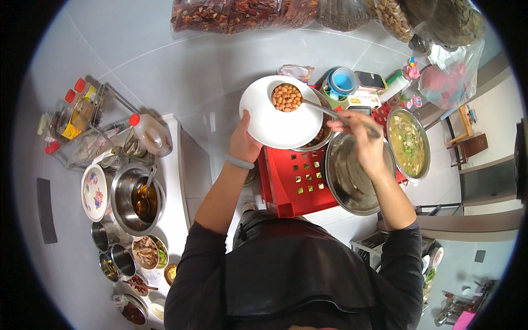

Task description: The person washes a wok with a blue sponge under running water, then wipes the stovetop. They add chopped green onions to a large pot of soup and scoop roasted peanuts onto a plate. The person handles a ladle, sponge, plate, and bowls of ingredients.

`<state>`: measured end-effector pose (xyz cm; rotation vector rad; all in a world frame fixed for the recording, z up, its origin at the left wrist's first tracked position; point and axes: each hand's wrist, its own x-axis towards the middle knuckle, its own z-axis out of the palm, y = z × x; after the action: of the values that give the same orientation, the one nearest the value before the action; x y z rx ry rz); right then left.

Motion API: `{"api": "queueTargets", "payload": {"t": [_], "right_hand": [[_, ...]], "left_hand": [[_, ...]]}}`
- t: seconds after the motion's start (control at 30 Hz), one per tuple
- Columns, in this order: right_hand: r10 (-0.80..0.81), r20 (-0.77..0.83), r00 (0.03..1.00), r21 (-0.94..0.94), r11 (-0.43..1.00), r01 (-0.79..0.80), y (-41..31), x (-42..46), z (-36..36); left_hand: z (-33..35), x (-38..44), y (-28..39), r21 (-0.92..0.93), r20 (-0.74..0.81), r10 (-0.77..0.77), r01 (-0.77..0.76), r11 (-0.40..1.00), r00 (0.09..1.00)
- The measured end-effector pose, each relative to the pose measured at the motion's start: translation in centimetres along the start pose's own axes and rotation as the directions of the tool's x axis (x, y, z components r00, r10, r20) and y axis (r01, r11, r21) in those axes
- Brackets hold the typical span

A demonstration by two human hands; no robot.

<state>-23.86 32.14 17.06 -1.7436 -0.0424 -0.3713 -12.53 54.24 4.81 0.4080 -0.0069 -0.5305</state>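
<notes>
My left hand [244,142] grips the left rim of a round white plate [276,130]. In my right hand [363,140] is the long handle of a metal ladle [324,109]. The ladle's bowl is over the plate and full of peanuts [286,98]; whether it touches the plate I cannot tell. Partly hidden beneath the plate is a metal bowl [315,144] with more brown peanuts or beans in it. Below my right hand sits a wide, empty-looking metal pot [350,181]. Both stand on an upturned red plastic basket [284,189] with square holes.
A metal basin of soup with chopped greens [408,144] stands at the right. Behind are blue cups [344,80] and small boxes [363,101]. On the left counter [175,165] are a metal bowl of oil [119,202], a jug [150,136] and several food bowls [145,251].
</notes>
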Motion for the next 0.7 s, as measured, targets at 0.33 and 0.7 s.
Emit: {"api": "queueTargets", "payload": {"t": [0.33, 0.7], "right_hand": [[-0.356, 0.365, 0.860, -0.556, 0.658, 0.508, -0.6, -2.1, 0.0], [-0.366, 0.312, 0.877, -0.702, 0.533, 0.472, 8.2, -0.6, -4.0]], "left_hand": [[-0.7, -0.5, 0.1, 0.013, 0.031, 0.014, -0.014, 1.000, 0.999], [-3.0, -3.8, 3.4, 0.080, -0.075, 0.116, -0.110, 0.991, 0.990]]}}
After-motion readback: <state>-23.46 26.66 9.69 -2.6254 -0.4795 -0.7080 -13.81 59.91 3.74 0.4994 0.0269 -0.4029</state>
